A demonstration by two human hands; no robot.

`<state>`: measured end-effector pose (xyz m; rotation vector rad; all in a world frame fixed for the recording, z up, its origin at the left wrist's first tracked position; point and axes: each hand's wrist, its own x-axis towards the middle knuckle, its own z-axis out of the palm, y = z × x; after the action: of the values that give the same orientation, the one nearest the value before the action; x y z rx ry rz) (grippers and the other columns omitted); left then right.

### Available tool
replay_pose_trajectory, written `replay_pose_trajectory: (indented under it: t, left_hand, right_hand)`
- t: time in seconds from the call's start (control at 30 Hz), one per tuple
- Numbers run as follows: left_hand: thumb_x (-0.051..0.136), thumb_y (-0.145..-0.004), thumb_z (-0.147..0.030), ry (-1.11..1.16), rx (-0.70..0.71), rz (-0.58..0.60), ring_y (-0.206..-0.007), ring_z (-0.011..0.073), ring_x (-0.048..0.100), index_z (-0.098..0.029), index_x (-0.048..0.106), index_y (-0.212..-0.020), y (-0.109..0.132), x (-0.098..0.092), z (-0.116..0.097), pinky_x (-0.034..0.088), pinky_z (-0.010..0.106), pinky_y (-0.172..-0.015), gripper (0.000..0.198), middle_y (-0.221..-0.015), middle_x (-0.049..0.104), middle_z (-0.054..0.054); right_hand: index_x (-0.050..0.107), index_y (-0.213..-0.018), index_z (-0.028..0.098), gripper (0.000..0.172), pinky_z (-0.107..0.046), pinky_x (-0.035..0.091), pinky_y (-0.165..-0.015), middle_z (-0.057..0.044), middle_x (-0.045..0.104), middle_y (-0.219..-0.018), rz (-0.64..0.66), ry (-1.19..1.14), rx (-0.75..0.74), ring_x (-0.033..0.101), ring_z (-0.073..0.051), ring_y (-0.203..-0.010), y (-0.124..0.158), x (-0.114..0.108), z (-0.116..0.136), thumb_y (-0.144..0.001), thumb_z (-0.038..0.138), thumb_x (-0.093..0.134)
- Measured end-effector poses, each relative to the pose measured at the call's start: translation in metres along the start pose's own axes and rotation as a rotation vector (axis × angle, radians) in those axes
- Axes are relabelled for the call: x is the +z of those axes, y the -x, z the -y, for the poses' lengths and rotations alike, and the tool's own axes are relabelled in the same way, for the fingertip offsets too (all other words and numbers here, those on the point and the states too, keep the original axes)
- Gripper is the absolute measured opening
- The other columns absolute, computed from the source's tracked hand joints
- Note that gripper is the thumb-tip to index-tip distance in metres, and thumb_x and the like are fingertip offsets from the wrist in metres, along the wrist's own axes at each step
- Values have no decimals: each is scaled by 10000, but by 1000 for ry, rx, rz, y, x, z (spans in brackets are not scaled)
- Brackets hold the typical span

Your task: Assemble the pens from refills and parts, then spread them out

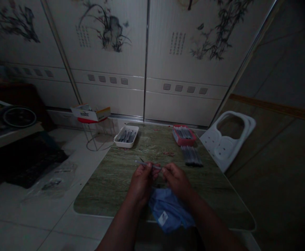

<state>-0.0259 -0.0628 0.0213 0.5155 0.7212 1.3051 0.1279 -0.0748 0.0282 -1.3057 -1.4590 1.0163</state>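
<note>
My left hand [143,176] is closed on a slim, clear pen [155,167] above the middle of the table, with a thin dark tip sticking out to the left. My right hand [175,177] pinches at the pen's right end, and its fingertips hide what is there. Just below both hands, a blue cloth or bag [168,209] with a white label lies over the table's front edge. To the right, a row of clear pens [191,156] with dark ends lies side by side.
A white tray [115,141] of pen-like pieces stands at the back left of the wood-grain table [102,190]. A pink basket [185,141] full of pens is at the back right. Beyond stand a folded white chair [224,143] and a stool bearing an open box [90,114].
</note>
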Motion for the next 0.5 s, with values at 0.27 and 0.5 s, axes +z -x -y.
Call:
replay_pose_trajectory:
  t: [0.27,0.5]
  left_hand:
    - [771,-855,-269,7,11,10,-774,127,708,-157,634,-963,-2,-3,2,561,215,-712,207,-999,758,95]
    - [766,-857,-260,14,-1,28,-753,122,701,-155,628,-966,0,1,-1,551,209,-701,204,-975,753,90]
  right_hand:
    - [556,-772,222,472,-270,369,-513,26,557,-631,10,-13,14,489,-138,-533,1,-2,2,-971,639,458]
    - [544,-791,220,448,-243,316,-451,46,528,-582,52,-112,110,428,-114,-465,1,1,1,-938,640,495]
